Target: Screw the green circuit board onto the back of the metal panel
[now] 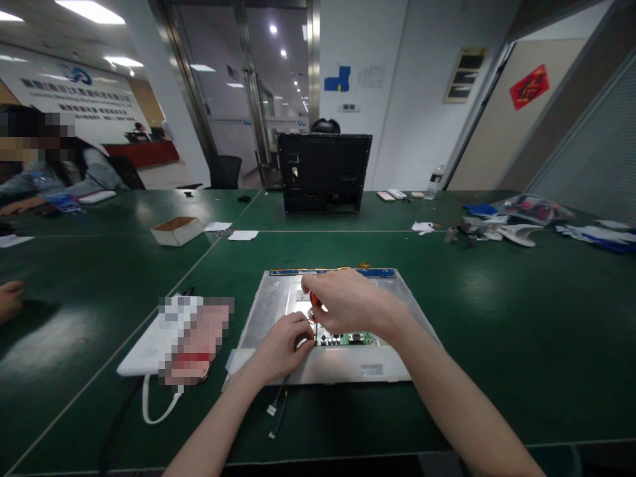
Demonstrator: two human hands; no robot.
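Note:
A metal-backed display panel [263, 311] lies flat on the green table in front of me. My right hand [350, 301] is closed around the orange-and-black handle of a screwdriver [315, 301], whose shaft points down at the panel. Close by the lower end of the shaft, my left hand [288, 344] rests with its fingers curled together; what they pinch, if anything, is hidden. Partly under my right hand shows a green circuit board [356, 338] with connectors. Dark cables with white plugs [277, 407] hang over the panel's near edge.
Left of the panel lie a white power bank [149, 344] and a blurred-out phone [199, 344], joined by a white cable [159, 421]. Farther back are a small open box [177, 230], a black monitor housing [325, 173] and assorted parts [477, 228]. A person [59, 159] sits far left.

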